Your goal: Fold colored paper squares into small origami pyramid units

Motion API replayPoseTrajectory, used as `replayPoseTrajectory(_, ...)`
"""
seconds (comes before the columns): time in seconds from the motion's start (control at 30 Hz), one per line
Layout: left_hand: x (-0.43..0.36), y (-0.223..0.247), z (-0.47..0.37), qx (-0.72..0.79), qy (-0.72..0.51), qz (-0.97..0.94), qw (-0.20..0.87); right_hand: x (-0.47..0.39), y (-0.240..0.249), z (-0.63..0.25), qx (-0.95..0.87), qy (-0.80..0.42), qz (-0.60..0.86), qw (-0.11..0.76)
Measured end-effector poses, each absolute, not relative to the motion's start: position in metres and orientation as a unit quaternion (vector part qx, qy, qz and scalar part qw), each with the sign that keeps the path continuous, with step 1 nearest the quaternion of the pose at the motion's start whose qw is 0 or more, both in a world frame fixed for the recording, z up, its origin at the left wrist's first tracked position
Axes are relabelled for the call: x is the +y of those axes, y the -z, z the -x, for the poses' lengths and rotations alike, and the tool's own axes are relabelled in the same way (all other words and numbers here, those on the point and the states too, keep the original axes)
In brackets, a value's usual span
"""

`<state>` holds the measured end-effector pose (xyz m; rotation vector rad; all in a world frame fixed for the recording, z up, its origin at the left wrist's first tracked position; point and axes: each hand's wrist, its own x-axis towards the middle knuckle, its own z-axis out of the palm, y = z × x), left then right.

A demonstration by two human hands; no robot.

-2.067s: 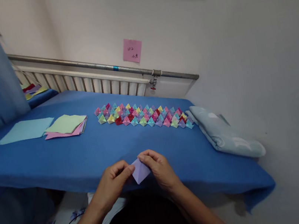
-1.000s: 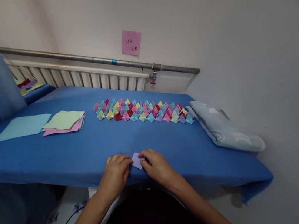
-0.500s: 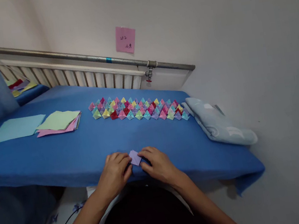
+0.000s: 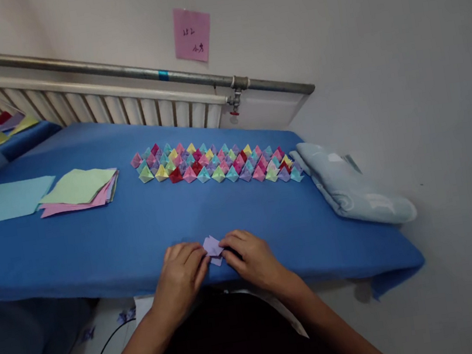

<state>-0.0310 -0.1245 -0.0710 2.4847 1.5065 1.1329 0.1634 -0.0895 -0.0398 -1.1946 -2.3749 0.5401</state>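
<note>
A small folded lilac paper is held between my two hands near the front edge of the blue-covered table. My left hand pinches its left side with thumb and fingers. On the right side, the fingertips of my right hand grip it too. Part of a lower layer sticks out below the upper one. Farther back lie rows of small folded paper pieces in pink, yellow, green, blue, red and purple.
Light blue sheets and a stack topped with green paper lie at left. A folded pale blue blanket rests at right. Behind run a radiator and a pipe; a pink note hangs on the wall.
The lilac paper's layers now look parted, with a lower piece showing beneath. Both hands keep their hold on it. The view has shifted slightly, so the background sits higher.
</note>
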Motion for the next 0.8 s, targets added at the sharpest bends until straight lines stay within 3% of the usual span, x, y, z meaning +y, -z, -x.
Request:
replayPoseTrajectory(0.47, -0.123, 0.065, 0.027, 0.530, -0.323, -0.781, 0.069, -0.080, 0.040, -0.166, -0.837, -0.240, 0.456, 0.184)
replayPoseTrajectory(0.8, -0.115, 0.053, 0.034, 0.508, -0.237, -0.821, 0.106, -0.080, 0.047, -0.178, -0.870, -0.237, 0.395, 0.179)
